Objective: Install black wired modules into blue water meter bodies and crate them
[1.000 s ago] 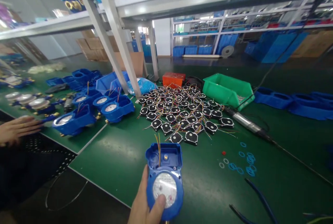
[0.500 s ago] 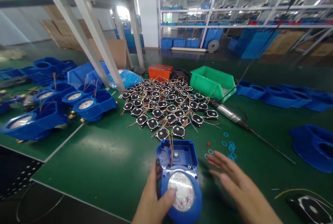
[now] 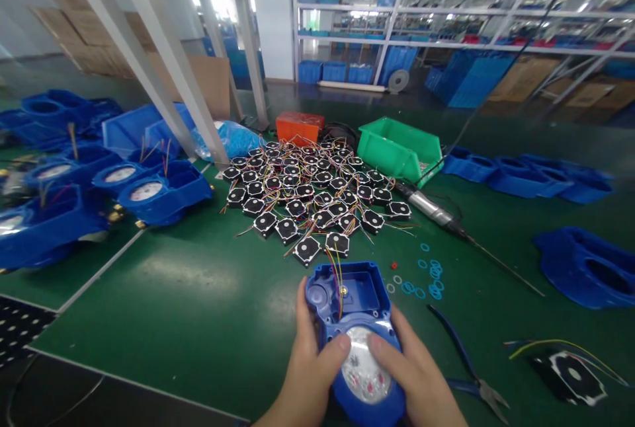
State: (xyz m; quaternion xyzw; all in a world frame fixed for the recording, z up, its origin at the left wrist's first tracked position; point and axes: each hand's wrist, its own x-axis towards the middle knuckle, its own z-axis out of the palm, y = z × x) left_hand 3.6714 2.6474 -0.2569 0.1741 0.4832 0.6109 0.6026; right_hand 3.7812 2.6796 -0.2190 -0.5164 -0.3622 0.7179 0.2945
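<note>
Between both hands sits a blue water meter [image 3: 370,348] with a round clear dial and an open box-shaped compartment at its far end. Red and yellow wires rise from that compartment. My left hand [image 3: 317,361] wraps the left side, its thumb on the dial's edge. On the right side, my right hand [image 3: 414,364] grips the housing, thumb also on the dial. Just beyond the meter lie several black square modules [image 3: 306,250] with white edges and coloured wires. Blue-handled pliers [image 3: 473,374] rest to the right of my right hand.
Blue rings [image 3: 435,271] and a small red part [image 3: 393,265] lie on the green table [image 3: 198,321]. A cylindrical electric screwdriver [image 3: 431,207], green bin [image 3: 399,149] and orange box [image 3: 300,127] stand behind. Other blue meters [image 3: 163,195] sit left; a blue housing [image 3: 585,268] lies right.
My right hand has come in from the right and closed on the meter, its thumb now on the dial. The pliers, hidden before, show now. The view has shifted slightly.
</note>
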